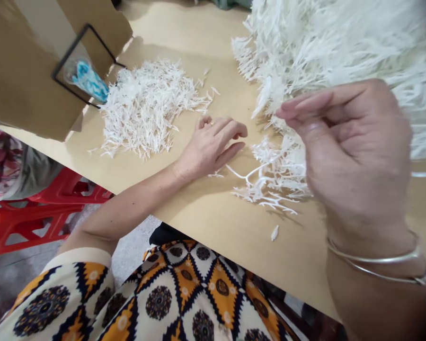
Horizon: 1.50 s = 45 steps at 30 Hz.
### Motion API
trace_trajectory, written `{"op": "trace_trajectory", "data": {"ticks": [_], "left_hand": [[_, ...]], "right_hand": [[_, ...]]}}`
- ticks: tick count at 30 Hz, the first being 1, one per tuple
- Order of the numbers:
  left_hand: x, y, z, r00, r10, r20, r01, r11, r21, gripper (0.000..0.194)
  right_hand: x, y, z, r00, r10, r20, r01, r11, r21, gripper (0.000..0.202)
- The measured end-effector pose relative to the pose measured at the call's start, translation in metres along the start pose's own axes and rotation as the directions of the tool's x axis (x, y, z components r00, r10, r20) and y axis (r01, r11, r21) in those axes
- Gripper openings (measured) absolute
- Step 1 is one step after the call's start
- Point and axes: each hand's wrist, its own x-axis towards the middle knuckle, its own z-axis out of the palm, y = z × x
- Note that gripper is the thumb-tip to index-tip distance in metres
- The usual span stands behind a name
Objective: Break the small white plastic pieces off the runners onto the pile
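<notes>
My left hand (215, 144) hovers over the middle of the table, its fingers curled; thumb and forefinger are near one end of a white branching plastic piece (259, 177), and whether they grip it is unclear. My right hand (355, 147) is raised closer to the camera, thumb and fingertips pinched together; anything between them is too small to make out. Beyond it spreads a large heap of white branched pieces (326, 52). A smaller pile of short white pieces (149, 104) sits left of my left hand. One small white bit (275, 232) lies near the table's front edge.
A cardboard box (28, 71) stands at the upper left of the table (199, 203), beside a black wire frame (88, 26) and a blue-and-white packet (88, 80). Red plastic stools (31, 222) and part of another person's patterned clothing (5, 163) show at the left.
</notes>
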Motion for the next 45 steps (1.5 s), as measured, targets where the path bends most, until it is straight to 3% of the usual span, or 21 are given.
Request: {"op": "trace_trajectory", "data": {"ticks": [4,8,13,16,19,22,25,28,32,36,41,45], "left_hand": [[-0.002,-0.007,0.004,0.997,0.073,0.036,-0.067,0.987,-0.148,0.015],[-0.001,-0.008,0.005,0.987,0.159,0.005,-0.146,0.918,-0.368,0.043],[0.004,0.003,0.003,0.972,0.234,0.019,-0.202,0.876,-0.438,0.053],[0.005,0.006,0.003,0.967,0.255,0.023,-0.224,0.887,-0.404,0.045],[0.003,0.005,0.006,0.962,0.271,0.032,-0.238,0.892,-0.384,0.028],[0.002,0.004,0.008,0.964,0.261,0.057,-0.216,0.886,-0.41,0.025],[0.002,0.005,0.01,0.963,0.253,0.09,-0.199,0.899,-0.389,0.052],[0.002,0.008,0.014,0.94,0.318,0.124,-0.282,0.928,-0.242,0.073],[-0.002,0.012,0.019,0.921,0.33,0.207,-0.33,0.943,-0.034,0.057],[-0.005,0.012,0.017,0.926,0.284,0.25,-0.296,0.955,0.01,0.044],[-0.006,0.009,0.012,0.935,0.261,0.24,-0.255,0.965,-0.057,0.061],[-0.004,0.006,0.014,0.937,0.256,0.239,-0.208,0.956,-0.208,0.057]], "right_hand": [[0.006,-0.01,-0.036,0.975,-0.018,0.223,0.086,0.95,-0.301,0.025],[0.008,-0.008,-0.061,0.89,-0.093,0.446,0.323,0.819,-0.474,0.023],[0.005,-0.009,-0.066,0.822,-0.136,0.553,0.444,0.762,-0.472,0.026],[0.005,-0.006,-0.068,0.81,-0.103,0.578,0.434,0.768,-0.472,0.027],[0.008,0.006,-0.071,0.761,-0.11,0.639,0.475,0.767,-0.432,0.032],[0.01,0.019,-0.073,0.726,-0.111,0.678,0.504,0.757,-0.416,0.031],[0.009,0.022,-0.072,0.716,-0.05,0.697,0.497,0.737,-0.457,0.021],[0.006,0.013,-0.066,0.721,0.011,0.693,0.509,0.671,-0.54,0.014],[0.0,-0.001,-0.055,0.744,0.107,0.66,0.522,0.524,-0.673,0.008],[-0.006,-0.002,-0.051,0.738,0.136,0.661,0.544,0.459,-0.702,0.013],[-0.014,0.008,-0.06,0.773,0.231,0.591,0.515,0.316,-0.797,0.023],[-0.012,0.015,-0.075,0.82,0.311,0.48,0.417,0.248,-0.874,0.022]]}}
